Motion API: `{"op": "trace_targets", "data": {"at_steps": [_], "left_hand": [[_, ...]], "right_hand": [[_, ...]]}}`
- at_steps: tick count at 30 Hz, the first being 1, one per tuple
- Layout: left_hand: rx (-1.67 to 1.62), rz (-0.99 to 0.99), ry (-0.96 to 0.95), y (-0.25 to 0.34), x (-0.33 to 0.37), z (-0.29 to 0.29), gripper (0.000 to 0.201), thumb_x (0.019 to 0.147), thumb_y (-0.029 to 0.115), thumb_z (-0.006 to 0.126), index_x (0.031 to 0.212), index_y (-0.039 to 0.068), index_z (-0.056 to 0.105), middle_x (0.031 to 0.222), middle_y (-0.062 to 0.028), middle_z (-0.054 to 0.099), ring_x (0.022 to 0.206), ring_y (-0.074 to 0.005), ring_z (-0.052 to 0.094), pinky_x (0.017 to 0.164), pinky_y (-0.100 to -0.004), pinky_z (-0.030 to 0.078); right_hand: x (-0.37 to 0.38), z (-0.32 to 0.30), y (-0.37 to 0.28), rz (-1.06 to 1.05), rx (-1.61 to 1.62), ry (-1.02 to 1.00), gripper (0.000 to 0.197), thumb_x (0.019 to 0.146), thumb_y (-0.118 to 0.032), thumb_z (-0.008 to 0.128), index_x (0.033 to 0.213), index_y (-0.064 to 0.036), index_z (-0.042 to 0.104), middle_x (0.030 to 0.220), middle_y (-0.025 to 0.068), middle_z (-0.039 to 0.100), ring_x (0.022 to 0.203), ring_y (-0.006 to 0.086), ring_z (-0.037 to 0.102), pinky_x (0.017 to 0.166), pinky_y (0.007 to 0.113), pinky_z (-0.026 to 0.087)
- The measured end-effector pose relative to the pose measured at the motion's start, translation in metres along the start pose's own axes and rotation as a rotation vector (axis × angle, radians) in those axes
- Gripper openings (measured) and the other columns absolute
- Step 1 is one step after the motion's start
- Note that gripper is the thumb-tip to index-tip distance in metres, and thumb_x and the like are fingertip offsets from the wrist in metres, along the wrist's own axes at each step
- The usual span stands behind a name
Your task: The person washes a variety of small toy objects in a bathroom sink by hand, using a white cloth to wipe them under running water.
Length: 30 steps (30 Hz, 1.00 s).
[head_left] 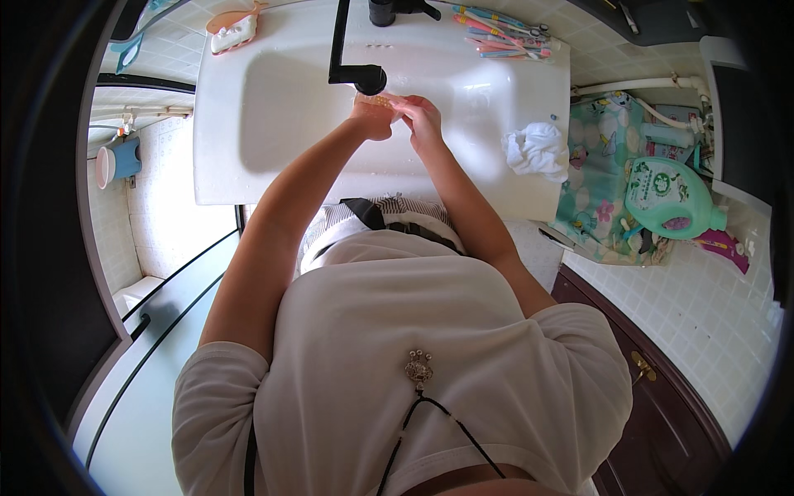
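Both my hands meet over the basin of a white sink (285, 157), just below the black swivel faucet (369, 78). My left hand (372, 122) is turned inward with its fingers bent, and a small pale yellowish patch shows at its fingers; what it is I cannot make out. Against it, from the right, presses my right hand (420, 116), its fingers closed toward the left fingertips. Something pale and glassy shows between the two hands, too small to name. Part of the left hand is hidden by the faucet head.
A pink soap dish (223, 22) with a white bar sits at the sink's far left corner. Several toothbrushes (504, 35) lie at the far right. A crumpled white cloth (538, 151) rests on the right rim. Beyond it stands a green detergent bottle (670, 197).
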<state>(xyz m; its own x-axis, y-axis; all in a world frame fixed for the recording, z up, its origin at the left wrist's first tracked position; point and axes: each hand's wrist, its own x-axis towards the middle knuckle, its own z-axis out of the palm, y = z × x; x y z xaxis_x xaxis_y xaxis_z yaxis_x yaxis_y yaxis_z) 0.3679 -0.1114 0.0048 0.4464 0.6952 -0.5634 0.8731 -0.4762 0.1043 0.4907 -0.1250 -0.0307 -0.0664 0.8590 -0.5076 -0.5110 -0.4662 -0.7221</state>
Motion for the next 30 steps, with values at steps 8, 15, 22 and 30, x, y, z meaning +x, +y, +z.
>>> {"op": "trace_targets", "data": {"at_steps": [8, 15, 22, 30], "left_hand": [[-0.136, -0.12, -0.02, 0.003, 0.007, 0.03, 0.061, 0.072, 0.02, 0.054, 0.131, 0.022, 0.036, 0.139, -0.0103, 0.03, 0.132, -0.0272, 0.024, 0.105, -0.0437, 0.02], [-0.092, -0.116, -0.022, 0.007, 0.003, 0.022, 0.063, 0.073, 0.021, 0.053, 0.133, 0.021, 0.033, 0.141, -0.0103, 0.027, 0.132, -0.0297, 0.021, 0.106, -0.046, 0.014], [-0.067, -0.12, 0.04, 0.008, 0.007, 0.035, 0.06, 0.071, 0.018, 0.053, 0.129, 0.019, 0.039, 0.137, -0.0088, 0.034, 0.13, -0.028, 0.026, 0.105, -0.0464, 0.017], [-0.202, -0.002, -0.019, -0.003, 0.008, 0.032, 0.063, 0.071, 0.018, 0.056, 0.131, 0.015, 0.036, 0.137, -0.0092, 0.035, 0.13, -0.0273, 0.028, 0.106, -0.0428, 0.021]], "right_hand": [[0.0, 0.001, 0.003, -0.025, -0.025, -0.026, 0.03, 0.062, 0.006, 0.065, 0.089, 0.0031, 0.052, 0.083, 0.0092, 0.059, 0.079, 0.0153, 0.056, 0.073, 0.024, 0.043], [0.001, -0.001, 0.003, -0.03, -0.023, -0.015, 0.031, 0.061, 0.007, 0.065, 0.09, 0.0026, 0.052, 0.083, 0.0084, 0.058, 0.079, 0.0151, 0.056, 0.073, 0.023, 0.042], [0.001, -0.003, 0.003, 0.006, -0.022, -0.006, 0.03, 0.061, 0.007, 0.064, 0.088, 0.0016, 0.053, 0.084, 0.0082, 0.058, 0.08, 0.0151, 0.055, 0.072, 0.023, 0.042], [-0.005, 0.001, -0.002, 0.021, 0.002, -0.029, 0.029, 0.06, 0.006, 0.064, 0.087, 0.0018, 0.054, 0.084, 0.0086, 0.058, 0.081, 0.0156, 0.055, 0.074, 0.024, 0.042]]}}
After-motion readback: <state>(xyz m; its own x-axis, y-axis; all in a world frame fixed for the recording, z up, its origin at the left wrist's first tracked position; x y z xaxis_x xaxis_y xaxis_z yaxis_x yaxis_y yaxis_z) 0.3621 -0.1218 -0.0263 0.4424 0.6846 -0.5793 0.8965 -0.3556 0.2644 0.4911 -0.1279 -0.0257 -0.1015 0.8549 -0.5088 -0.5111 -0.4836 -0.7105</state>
